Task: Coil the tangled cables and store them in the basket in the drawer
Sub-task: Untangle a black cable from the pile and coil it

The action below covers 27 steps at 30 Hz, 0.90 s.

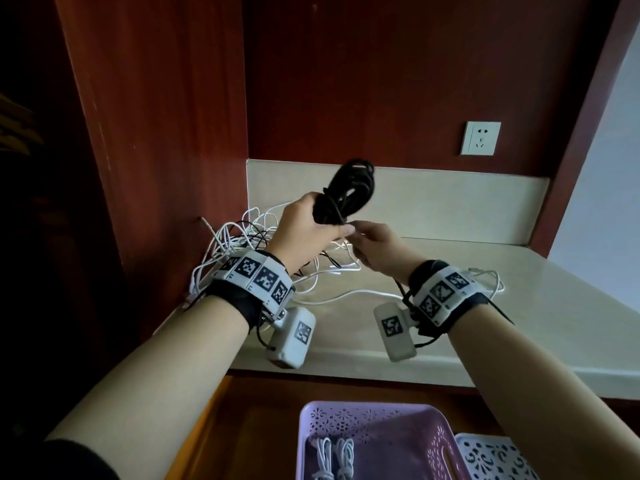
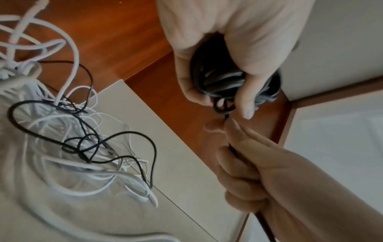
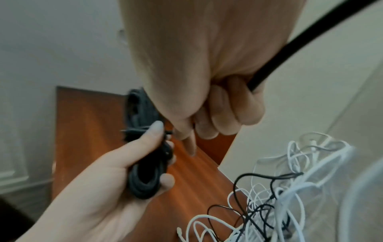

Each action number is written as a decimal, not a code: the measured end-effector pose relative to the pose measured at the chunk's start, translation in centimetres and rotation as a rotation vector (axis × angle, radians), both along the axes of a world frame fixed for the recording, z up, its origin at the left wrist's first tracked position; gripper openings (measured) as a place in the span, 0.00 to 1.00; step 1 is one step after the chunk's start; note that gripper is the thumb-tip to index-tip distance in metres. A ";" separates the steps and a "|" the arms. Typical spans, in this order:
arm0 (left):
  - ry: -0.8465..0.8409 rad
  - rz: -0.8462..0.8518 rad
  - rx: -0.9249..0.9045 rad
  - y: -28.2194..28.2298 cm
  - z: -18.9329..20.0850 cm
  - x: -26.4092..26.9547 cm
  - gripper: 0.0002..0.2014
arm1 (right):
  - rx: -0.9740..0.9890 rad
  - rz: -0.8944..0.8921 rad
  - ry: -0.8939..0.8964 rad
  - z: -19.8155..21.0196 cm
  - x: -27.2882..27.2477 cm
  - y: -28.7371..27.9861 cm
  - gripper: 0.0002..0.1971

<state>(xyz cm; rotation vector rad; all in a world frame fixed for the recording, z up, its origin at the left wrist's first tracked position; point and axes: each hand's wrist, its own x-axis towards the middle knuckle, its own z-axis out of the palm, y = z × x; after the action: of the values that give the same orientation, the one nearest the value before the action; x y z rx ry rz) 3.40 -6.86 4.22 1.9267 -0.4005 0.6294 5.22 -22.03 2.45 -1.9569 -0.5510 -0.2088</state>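
My left hand [image 1: 311,223] grips a coiled black cable [image 1: 346,192] above the counter, its loops sticking up past the fingers. Just to its right, my right hand [image 1: 363,237] pinches the coil's free end, and the tail runs back through that fist toward the wrist [image 3: 290,49]. The left wrist view shows the coil [image 2: 219,81] in the left hand [image 2: 228,49] with a wrap around its waist, and the right hand [image 2: 248,172] below it. A tangle of white and black cables [image 1: 249,244] lies on the counter behind the hands. The purple basket [image 1: 367,408] in the drawer holds two coiled white cables [image 1: 334,459].
The beige counter [image 1: 485,306] sits in a red-brown wooden alcove with a wall socket [image 1: 480,138] at the back right. A white basket [image 1: 491,459] stands beside the purple one in the open drawer. A white cable trails right across the counter [image 1: 346,294].
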 end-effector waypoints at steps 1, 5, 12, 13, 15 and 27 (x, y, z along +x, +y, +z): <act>0.024 0.030 -0.017 0.3 -0.1 0.3 0.20 | -0.109 -0.026 -0.054 0.1 0.0 0.0 0.14; 0.130 0.235 0.225 1.7 -0.4 1.6 0.24 | -0.615 -0.138 -0.234 0.6 -0.8 -0.8 0.12; 0.059 0.435 0.926 0.4 -1.7 1.5 0.09 | -1.019 -0.234 -0.422 1.7 -4.3 1.6 0.11; -0.016 0.499 1.041 0.4 -2.2 1.7 0.12 | -1.027 -0.231 -0.435 2.1 -4.4 1.4 0.12; -0.200 0.589 1.212 0.4 -3.1 1.7 0.15 | -1.057 -0.232 -0.419 2.7 -4.2 0.8 0.13; -0.313 0.077 1.199 0.8 -1.9 1.9 0.12 | -0.565 -0.139 -0.216 4.2 -1.0 -3.9 0.10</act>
<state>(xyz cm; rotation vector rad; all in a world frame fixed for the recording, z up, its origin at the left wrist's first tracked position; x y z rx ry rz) 5.35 -6.02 2.33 2.9770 -1.0793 0.8378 4.20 -25.92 6.66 -2.5443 -0.6646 -0.3875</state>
